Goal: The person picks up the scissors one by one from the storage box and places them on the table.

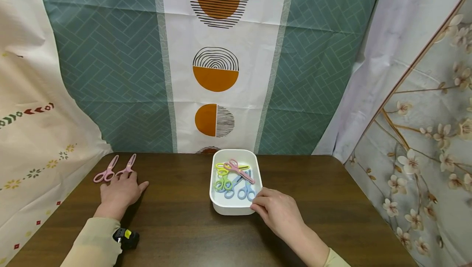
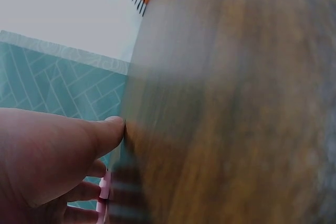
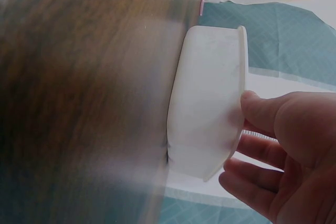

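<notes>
On the left of the table, my left hand (image 1: 121, 191) rests with its fingers spread over the handles of pink scissors (image 1: 130, 163). Another pair of pink scissors (image 1: 107, 173) lies just left of those fingers. My right hand (image 1: 279, 213) pinches the rim of a white plastic bin (image 1: 233, 210) at its near right corner; in the right wrist view the thumb (image 3: 253, 103) is at the rim. Inside the bin lie pink scissors (image 1: 241, 171), yellow scissors (image 1: 243, 167), green scissors (image 1: 223, 181) and blue scissors (image 1: 246, 191), partly overlapping.
The dark wooden table (image 1: 177, 226) ends at a patterned green and white curtain (image 1: 125, 74) behind it. A cream cloth (image 1: 40, 136) hangs along the left side, a floral cloth (image 1: 416, 177) along the right. A black strap device (image 1: 127, 238) sits on my left wrist.
</notes>
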A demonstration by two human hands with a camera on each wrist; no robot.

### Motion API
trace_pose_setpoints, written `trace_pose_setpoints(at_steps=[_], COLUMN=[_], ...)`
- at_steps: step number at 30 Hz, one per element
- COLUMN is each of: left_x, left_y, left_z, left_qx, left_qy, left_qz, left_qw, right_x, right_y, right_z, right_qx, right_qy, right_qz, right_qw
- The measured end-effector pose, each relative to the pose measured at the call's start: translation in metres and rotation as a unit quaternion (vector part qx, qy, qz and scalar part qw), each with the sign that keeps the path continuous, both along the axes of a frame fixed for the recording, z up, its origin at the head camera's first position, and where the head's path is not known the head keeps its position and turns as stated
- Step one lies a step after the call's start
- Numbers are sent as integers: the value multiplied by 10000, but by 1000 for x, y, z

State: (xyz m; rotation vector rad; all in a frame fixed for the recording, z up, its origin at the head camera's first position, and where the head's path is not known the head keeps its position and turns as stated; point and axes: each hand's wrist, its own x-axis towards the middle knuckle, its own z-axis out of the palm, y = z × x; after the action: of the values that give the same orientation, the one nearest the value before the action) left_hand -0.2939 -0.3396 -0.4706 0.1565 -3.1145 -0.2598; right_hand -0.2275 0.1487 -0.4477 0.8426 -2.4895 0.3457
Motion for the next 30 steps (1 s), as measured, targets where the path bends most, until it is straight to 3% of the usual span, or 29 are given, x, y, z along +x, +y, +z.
trace_pose_setpoints(at_steps=[19,30], left_x=[2,2], left_y=[3,7], left_z=[2,1], left_qx=[61,-72], left_qy=[45,408], left_qz=[22,40], left_qw=[10000,9991], right_x=[0,1], right_y=[0,0], right_z=[0,0], right_qx=[-8,11], right_qy=[-17,31], right_qz=[-31,1], right_qw=[10000,10000])
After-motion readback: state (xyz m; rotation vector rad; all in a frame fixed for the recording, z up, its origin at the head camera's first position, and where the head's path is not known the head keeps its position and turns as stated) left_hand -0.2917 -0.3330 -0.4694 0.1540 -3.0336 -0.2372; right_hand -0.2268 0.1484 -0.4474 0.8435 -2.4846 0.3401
